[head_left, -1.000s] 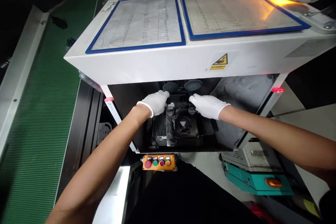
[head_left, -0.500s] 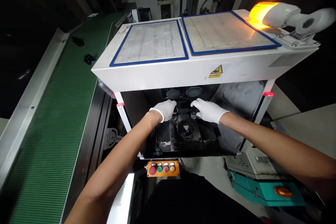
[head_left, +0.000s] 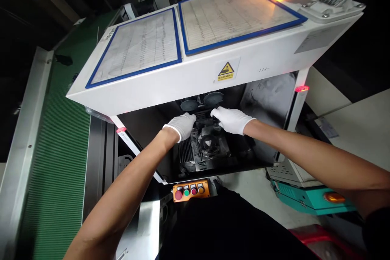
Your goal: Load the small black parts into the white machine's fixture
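In the head view, you are reaching both arms into the open bay under a white machine housing [head_left: 152, 85]. You are wearing a white glove on each of your two hands. Your left hand [head_left: 182, 126] is resting at the upper left of a dark, grimy mechanism [head_left: 207, 138], and your right hand [head_left: 232, 120] is extending its fingers [head_left: 217, 113] onto a small black fitting [head_left: 215, 121] at that mechanism's upper right. The hands are curved and well apart, but you cannot tell whether either is gripping anything.

Two round dark discs [head_left: 189, 105] are sitting just behind the hands, and a finned heat sink [head_left: 185, 150] is lying below your left hand. Two blue-framed panels [head_left: 137, 46] are covering the housing's top. One yellow warning label [head_left: 225, 71] is showing on its front face, and an orange control box [head_left: 191, 191] is carrying four buttons below its front edge.
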`<state>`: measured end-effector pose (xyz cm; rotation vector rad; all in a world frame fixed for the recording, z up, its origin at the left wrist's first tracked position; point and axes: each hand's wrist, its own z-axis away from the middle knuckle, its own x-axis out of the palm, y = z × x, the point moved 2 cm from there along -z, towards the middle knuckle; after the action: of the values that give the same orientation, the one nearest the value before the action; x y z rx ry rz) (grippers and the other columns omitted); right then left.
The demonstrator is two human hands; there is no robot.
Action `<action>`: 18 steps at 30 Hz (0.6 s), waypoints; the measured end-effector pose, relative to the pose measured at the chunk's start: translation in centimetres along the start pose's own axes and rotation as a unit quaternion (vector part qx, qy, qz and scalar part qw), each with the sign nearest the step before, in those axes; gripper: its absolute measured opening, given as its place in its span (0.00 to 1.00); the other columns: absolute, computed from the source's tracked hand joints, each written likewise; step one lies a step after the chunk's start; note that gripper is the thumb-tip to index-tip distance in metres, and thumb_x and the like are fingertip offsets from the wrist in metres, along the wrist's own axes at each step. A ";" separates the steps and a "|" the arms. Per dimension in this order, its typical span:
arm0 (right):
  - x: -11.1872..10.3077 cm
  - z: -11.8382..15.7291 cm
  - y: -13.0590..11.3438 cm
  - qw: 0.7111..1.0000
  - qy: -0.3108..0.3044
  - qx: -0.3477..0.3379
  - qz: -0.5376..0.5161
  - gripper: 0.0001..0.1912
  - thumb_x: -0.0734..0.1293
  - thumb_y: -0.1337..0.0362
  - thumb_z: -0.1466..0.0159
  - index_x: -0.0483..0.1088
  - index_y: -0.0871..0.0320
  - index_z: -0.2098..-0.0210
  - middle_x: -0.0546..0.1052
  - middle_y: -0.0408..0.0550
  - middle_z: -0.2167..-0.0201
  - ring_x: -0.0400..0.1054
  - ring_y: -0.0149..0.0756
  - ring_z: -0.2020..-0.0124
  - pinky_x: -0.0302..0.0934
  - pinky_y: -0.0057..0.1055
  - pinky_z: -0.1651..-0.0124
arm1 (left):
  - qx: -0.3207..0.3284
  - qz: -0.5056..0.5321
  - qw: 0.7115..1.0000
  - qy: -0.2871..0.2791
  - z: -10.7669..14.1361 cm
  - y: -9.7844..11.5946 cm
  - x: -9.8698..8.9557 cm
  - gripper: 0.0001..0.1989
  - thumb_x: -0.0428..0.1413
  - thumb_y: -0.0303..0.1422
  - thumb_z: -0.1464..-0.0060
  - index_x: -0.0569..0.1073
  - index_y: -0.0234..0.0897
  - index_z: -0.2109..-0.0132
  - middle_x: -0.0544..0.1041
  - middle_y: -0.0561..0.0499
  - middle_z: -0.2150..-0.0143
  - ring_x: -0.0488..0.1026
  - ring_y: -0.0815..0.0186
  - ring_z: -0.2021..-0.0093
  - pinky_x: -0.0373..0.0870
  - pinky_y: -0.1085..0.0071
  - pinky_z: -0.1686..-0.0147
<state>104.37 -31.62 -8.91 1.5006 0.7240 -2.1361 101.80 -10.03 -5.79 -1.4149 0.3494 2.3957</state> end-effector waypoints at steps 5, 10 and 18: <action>0.0 0.0 -0.1 1.000 0.004 -0.006 0.010 0.20 0.66 0.70 0.33 0.63 0.56 0.43 0.70 0.52 0.50 0.73 0.48 0.59 0.59 0.35 0.67 | -0.003 0.006 1.000 0.001 -0.1 -0.1 0.3 0.17 0.53 0.29 0.37 0.70 0.32 0.42 0.76 0.35 0.47 0.80 0.49 0.51 0.76 0.61 0.55; 0.0 0.1 -0.2 1.000 0.008 -0.003 0.019 0.18 0.66 0.70 0.33 0.63 0.57 0.44 0.71 0.52 0.51 0.73 0.47 0.61 0.60 0.35 0.68 | -0.011 0.023 1.000 0.003 -0.2 -0.3 0.6 0.18 0.55 0.28 0.40 0.70 0.32 0.43 0.76 0.35 0.48 0.80 0.50 0.52 0.76 0.63 0.57; -0.3 0.4 -1.2 0.997 0.031 0.035 0.057 0.15 0.66 0.66 0.32 0.63 0.60 0.48 0.72 0.52 0.55 0.74 0.46 0.63 0.60 0.35 0.70 | -0.110 0.063 0.983 0.134 -0.4 1.7 2.7 0.25 0.39 0.47 0.30 0.70 0.31 0.48 0.75 0.36 0.53 0.77 0.47 0.52 0.75 0.56 0.56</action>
<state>103.41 -30.96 -8.35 1.6108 0.5752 -2.0577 100.23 -11.30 -8.27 -1.8752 0.2505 2.4042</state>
